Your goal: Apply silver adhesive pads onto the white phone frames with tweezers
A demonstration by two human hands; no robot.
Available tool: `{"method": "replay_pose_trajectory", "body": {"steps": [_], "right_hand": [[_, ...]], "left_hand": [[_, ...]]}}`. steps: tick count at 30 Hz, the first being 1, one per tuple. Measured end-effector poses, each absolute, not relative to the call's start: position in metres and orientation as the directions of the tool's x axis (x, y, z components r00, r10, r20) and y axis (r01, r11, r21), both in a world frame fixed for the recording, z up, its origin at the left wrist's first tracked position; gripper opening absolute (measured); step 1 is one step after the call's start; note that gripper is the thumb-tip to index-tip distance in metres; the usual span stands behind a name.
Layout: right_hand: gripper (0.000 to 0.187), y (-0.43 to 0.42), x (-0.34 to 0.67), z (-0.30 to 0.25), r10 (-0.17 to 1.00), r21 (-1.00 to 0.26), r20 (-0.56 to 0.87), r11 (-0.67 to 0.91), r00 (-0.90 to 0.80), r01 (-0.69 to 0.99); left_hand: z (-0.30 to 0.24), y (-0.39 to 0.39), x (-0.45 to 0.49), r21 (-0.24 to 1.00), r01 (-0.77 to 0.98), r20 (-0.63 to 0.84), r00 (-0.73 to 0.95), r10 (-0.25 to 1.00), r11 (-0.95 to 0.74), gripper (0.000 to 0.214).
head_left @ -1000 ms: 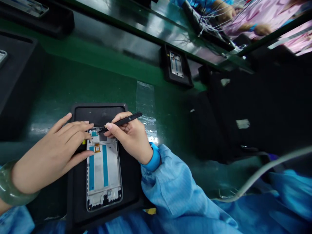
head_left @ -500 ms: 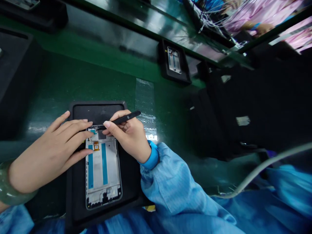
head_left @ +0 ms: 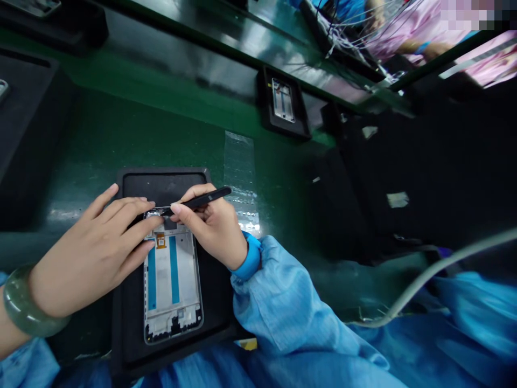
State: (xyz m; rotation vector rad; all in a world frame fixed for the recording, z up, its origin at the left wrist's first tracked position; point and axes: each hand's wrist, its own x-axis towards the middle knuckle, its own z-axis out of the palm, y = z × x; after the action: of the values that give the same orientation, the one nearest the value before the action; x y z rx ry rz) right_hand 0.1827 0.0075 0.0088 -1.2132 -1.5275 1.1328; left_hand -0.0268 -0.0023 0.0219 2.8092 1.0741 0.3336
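Fingers (head_left: 177,208) of the right hand (head_left: 214,231) pinch a pair of black tweezers (head_left: 205,199) close together, with the tips down at the top end of a phone frame (head_left: 172,285). The fingers of the left hand (head_left: 92,253) lie spread and slightly curled over that same end, resting on the frame beside the tips. The frame lies flat in a black tray (head_left: 161,183), nearer the tray's lower end, with its long side pointing away from the person. Two blue strips (head_left: 174,269) run along its pale inner face, below a small gold connector (head_left: 160,241).

A jade bangle (head_left: 28,304) circles the left wrist, and a blue sleeve (head_left: 278,302) covers the right arm. The tray sits on a green surface (head_left: 161,134), with a strip of clear tape (head_left: 238,161) just beside it. Farther off stand a black tray (head_left: 24,134) and a small black holder (head_left: 283,99) containing another frame. A grey cable (head_left: 436,275) curves across the right side, and a glossy panel (head_left: 404,37) reflects pink sleeves and wires.
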Motion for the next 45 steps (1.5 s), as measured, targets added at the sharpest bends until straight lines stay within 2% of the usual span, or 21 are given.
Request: {"method": "replay_pose_trajectory", "body": {"steps": [2, 5, 8, 12, 21, 34, 45], "right_hand": [[0.019, 0.007, 0.182, 0.011, 0.989, -0.971, 0.121, 0.136, -0.088, 0.198], [0.020, 0.012, 0.181, 0.014, 0.992, -0.989, 0.129, 0.128, 0.011, 0.067], [0.023, 0.020, 0.178, 0.013, 0.996, -0.996, 0.091, 0.090, -0.024, -0.015], [0.023, 0.026, 0.178, 0.008, 0.991, -0.996, 0.071, 0.076, -0.117, 0.037], [0.019, 0.025, 0.180, 0.005, 0.986, -0.999, 0.037, 0.042, -0.165, 0.029], [0.013, 0.021, 0.178, 0.011, 0.956, -0.973, 0.103, 0.154, -0.273, 0.172], [0.009, 0.021, 0.175, 0.014, 0.957, -0.951, 0.122, 0.189, -0.263, 0.244]], "left_hand": [[0.022, -0.004, -0.024, 0.183, 0.664, 0.159, 0.708, 0.688, -0.725, 0.034], [0.022, -0.006, -0.022, 0.178, 0.678, 0.165, 0.694, 0.701, -0.713, 0.032], [0.020, -0.008, -0.022, 0.170, 0.682, 0.177, 0.689, 0.703, -0.711, 0.032], [0.018, -0.009, -0.023, 0.166, 0.690, 0.178, 0.682, 0.709, -0.705, 0.038], [0.018, -0.014, -0.019, 0.093, 0.693, 0.179, 0.695, 0.696, -0.715, 0.044], [0.018, -0.022, -0.014, 0.067, 0.707, 0.178, 0.686, 0.706, -0.704, 0.045], [0.018, -0.021, -0.014, 0.055, 0.702, 0.200, 0.689, 0.697, -0.710, 0.046]]}}
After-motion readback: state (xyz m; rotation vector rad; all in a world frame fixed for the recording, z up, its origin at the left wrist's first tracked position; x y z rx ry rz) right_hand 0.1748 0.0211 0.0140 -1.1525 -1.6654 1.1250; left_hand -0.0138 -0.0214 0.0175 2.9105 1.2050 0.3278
